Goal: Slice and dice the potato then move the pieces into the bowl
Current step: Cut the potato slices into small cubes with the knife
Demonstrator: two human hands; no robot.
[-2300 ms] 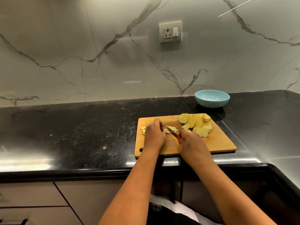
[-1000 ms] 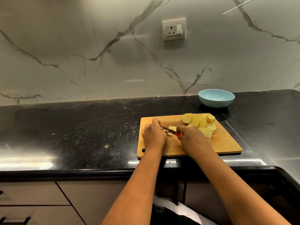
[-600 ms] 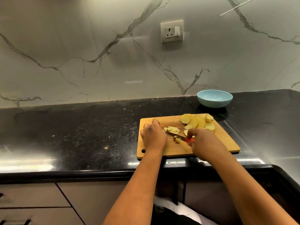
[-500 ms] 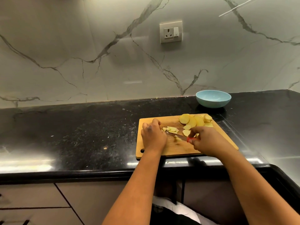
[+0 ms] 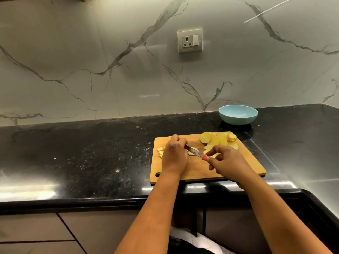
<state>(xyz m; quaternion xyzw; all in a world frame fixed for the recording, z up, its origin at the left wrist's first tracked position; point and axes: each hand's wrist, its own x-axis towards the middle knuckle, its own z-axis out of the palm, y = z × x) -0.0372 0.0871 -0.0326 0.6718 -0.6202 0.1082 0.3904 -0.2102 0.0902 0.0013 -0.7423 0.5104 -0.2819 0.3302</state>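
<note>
The table [image 5: 91, 153] carries the board [image 5: 229, 167] at its near edge, with the bowl [image 5: 238, 114] behind the board's far right corner, apart from it and holding no potato.

On the board, the slices [image 5: 216, 139] lie fanned at the far right corner. The diced pieces [image 5: 160, 152] lie near the left edge, partly hidden by my left hand [image 5: 174, 156].

Since a moment ago my right hand [image 5: 227, 162] has drawn back toward the right, and the slice pile it covered half a second ago is back in view. The knife [image 5: 195, 153] now lies low across the board, its tip under my left fingers and its red collar pinched between my right thumb and fingertips. My left hand has stayed in place, fingers curled down over the pieces being cut. The two hands are apart, joined only by the blade.

Judgement: the cut on this small batch is finishing, and dicing is only partly done. Most slices are whole. I need to feed the next slices under the blade before any transfer to the bowl.
</note>
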